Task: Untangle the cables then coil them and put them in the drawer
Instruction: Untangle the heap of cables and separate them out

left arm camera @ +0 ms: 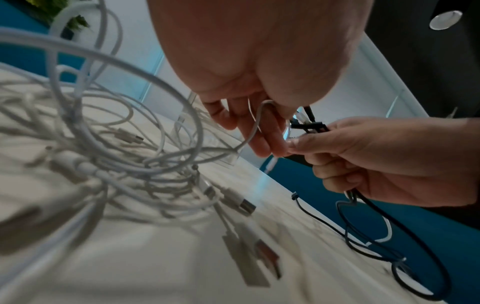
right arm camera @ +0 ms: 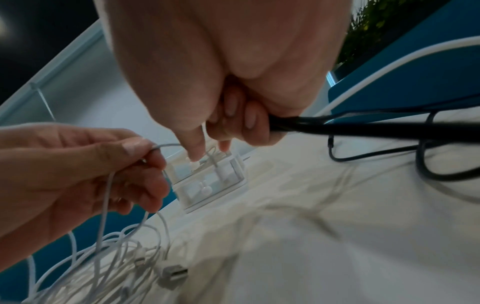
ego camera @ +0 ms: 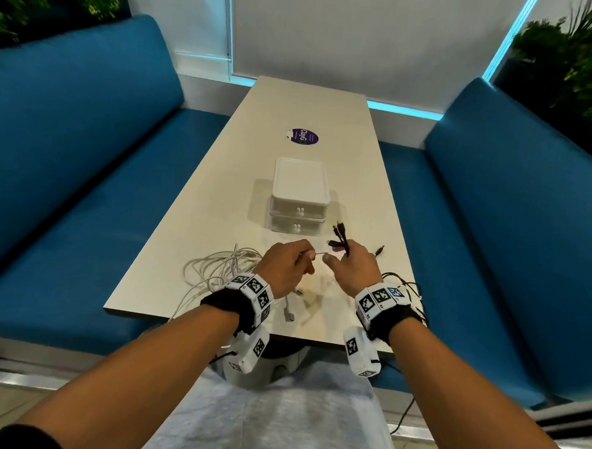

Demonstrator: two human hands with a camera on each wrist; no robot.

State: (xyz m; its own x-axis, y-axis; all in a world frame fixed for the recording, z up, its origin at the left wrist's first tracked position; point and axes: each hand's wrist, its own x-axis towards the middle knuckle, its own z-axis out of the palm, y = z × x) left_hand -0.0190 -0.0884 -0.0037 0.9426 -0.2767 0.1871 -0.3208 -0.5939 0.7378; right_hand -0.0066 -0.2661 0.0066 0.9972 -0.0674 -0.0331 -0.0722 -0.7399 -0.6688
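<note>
1. A person seated at a pale bench (ego camera: 221, 186) works at a tangle of cables, both hands raised just above the near end of the surface.
2. The left hand (ego camera: 285, 270) pinches a thin white cable (ego camera: 319, 252) between thumb and fingertips, its other fingers curled; the wrist view shows the strand looping up through those fingers (left arm camera: 262, 142) and running down to the pile.
3. The right hand (ego camera: 352, 270) is closed around a bundle of black cables (ego camera: 342, 238), whose plug ends fan out above the knuckles, while its thumb and forefinger meet the same white cable close to the left hand's grip.
4. From the right wrist camera, the black bundle (right arm camera: 363, 127) leaves the fist to the side, and loose black loops lie on the bench by its right edge.
5. A heap of white cables (ego camera: 217, 268) sits in loose loops at the near left of the bench, beside the left wrist, with several USB plugs (left arm camera: 244, 205) lying free at its edge.
6. A white two-drawer box (ego camera: 300, 197) stands at mid-bench just beyond the hands, both drawers closed, each with a small white knob.
7. Farther back lies a round purple sticker (ego camera: 303, 136).
8. Blue upholstered seats (ego camera: 86, 144) flank the bench on both sides.
</note>
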